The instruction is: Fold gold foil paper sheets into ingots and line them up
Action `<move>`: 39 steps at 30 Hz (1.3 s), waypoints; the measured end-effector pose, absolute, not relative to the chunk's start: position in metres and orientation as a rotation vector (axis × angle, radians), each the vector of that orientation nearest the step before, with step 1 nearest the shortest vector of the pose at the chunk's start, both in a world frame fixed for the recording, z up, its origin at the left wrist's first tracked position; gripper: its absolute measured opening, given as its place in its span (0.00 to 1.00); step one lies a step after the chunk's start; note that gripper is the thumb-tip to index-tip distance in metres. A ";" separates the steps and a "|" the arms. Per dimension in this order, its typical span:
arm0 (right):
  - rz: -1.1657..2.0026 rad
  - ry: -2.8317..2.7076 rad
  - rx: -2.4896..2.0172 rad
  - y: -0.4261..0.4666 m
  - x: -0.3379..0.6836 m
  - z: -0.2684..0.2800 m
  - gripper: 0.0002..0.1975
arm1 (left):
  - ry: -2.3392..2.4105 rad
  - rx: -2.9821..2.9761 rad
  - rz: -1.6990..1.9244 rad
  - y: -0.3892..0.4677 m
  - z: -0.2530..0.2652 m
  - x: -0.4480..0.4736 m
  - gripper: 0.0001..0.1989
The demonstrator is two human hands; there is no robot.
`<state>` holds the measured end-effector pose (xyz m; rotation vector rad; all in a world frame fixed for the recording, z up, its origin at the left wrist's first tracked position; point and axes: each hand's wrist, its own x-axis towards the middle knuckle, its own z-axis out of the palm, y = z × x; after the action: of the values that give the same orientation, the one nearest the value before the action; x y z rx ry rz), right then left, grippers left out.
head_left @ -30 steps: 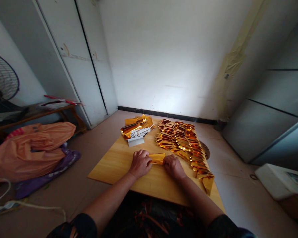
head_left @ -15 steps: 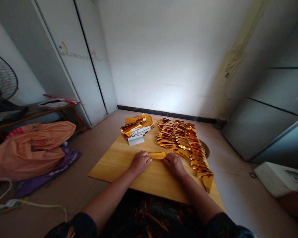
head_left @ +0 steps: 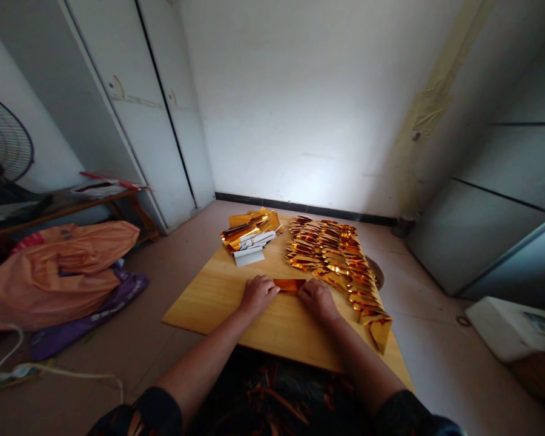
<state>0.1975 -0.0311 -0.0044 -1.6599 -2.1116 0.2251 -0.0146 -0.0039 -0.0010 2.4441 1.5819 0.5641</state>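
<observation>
A strip of shiny gold foil paper [head_left: 290, 285] is stretched between my hands, low over the wooden board [head_left: 209, 297]. My left hand [head_left: 258, 293] is closed on its left end, thumb and fingers pinched together. The right end is gripped by my right hand [head_left: 318, 297], whose fingers are curled. Just beyond my right hand lie rows of folded gold foil pieces [head_left: 331, 248], overlapping down to the board's right edge. Farther back on the left, a pile of gold foil sheets [head_left: 254, 227] rests beside a folded white-backed sheet [head_left: 249, 257].
An orange bag [head_left: 59, 266] and a purple bag [head_left: 91, 309] lie on the floor at left, near a pale cord [head_left: 72, 373]. A low wooden bench [head_left: 136, 212] and a fan [head_left: 4, 139] stand behind them. At right are a white box [head_left: 511, 327] and grey cabinet [head_left: 490, 206].
The foil strip between my hands has turned from a bright yellow-gold look to a darker copper shine. Both hands keep nearly the same place, still gripping its ends.
</observation>
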 end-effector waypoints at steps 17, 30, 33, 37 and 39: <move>0.380 -1.944 -2.149 -0.021 0.183 0.022 0.09 | 1.690 2.575 0.288 0.003 0.012 -0.006 0.12; 0.441 -1.930 -2.262 -0.018 0.178 0.033 0.09 | 1.701 2.584 0.223 0.002 0.019 0.000 0.11; 0.464 -1.913 -2.278 -0.018 0.178 0.036 0.08 | 1.706 2.577 0.232 0.001 0.018 -0.001 0.11; 0.433 -1.883 -2.281 -0.018 0.179 0.031 0.08 | 1.726 2.567 0.336 -0.003 0.014 -0.001 0.09; 0.347 -1.884 -2.239 -0.019 0.180 0.024 0.08 | 1.726 2.597 0.427 -0.005 0.011 -0.001 0.07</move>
<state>0.1795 -0.0194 0.0236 -2.2392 -1.8836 0.3467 -0.0010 -0.0052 0.0109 2.5974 1.7255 0.4271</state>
